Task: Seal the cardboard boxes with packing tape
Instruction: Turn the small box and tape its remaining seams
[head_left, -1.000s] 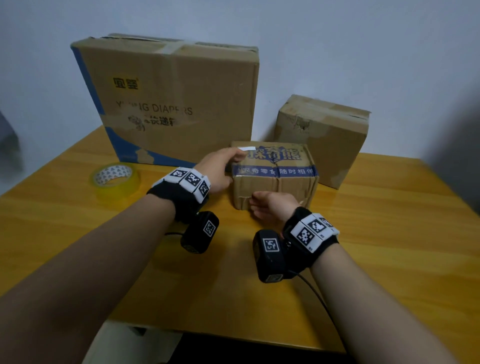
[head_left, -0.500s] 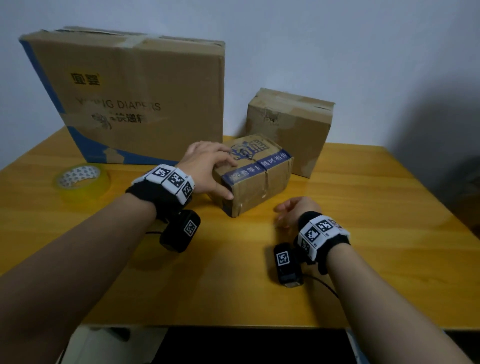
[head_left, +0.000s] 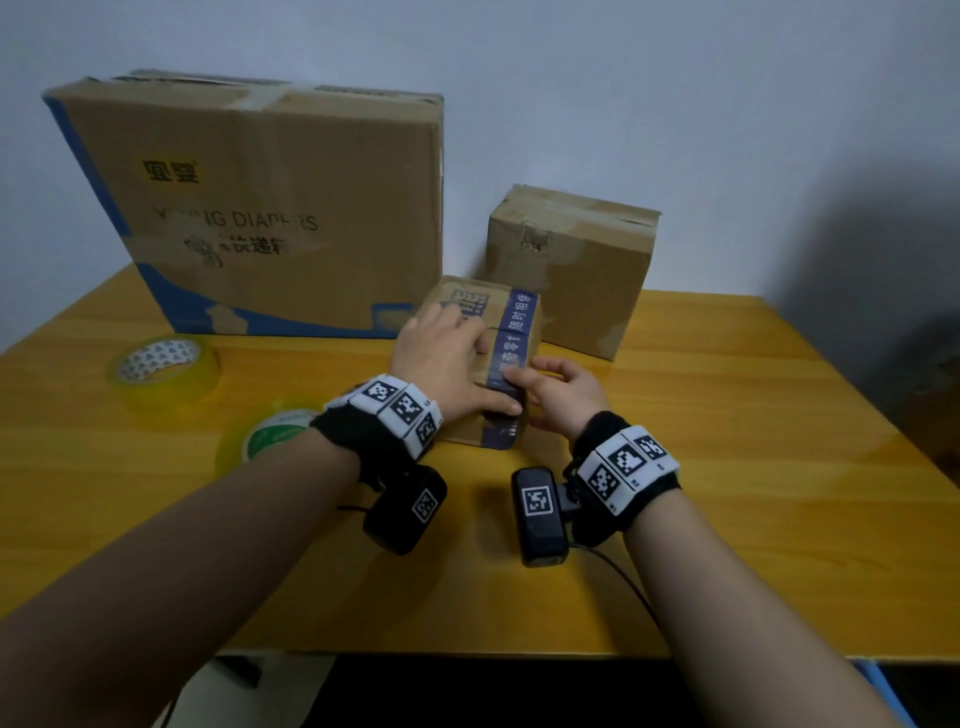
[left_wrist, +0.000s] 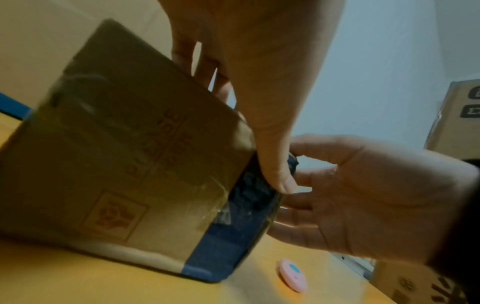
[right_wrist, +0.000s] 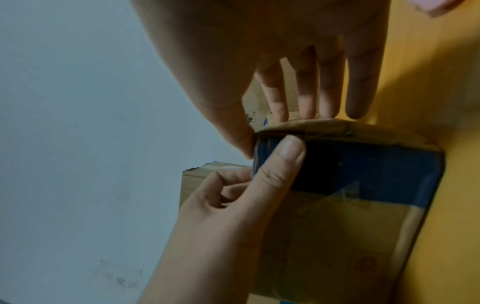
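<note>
Small box (head_left: 511, 332) with blue printed band sits on table (head_left: 727, 467), centre, just in front of medium box (head_left: 566, 265) and right of large diaper box (head_left: 270, 208) at the back. Both hands on it. Left hand (head_left: 441, 358) lies over the top from the left, fingers spread and fairly straight across the top face, thumb (left_wrist: 275, 170) pressing down on the near blue corner. Right hand (head_left: 561, 387) comes in from the right at the same near corner; thumb (right_wrist: 283, 160) flat on the blue band, other fingers curled against the box's right side, so it pinches that corner. The two thumbs nearly touch. Wrist views show clear tape already wrinkled over the blue band on the near face. Yellow-tinted tape roll (head_left: 163, 366) lies flat on the table well left of the hands; a second roll with green core (head_left: 270, 434) sits just beside the left forearm. Small pink round object (left_wrist: 293, 274) on the table near the box, right side.
</note>
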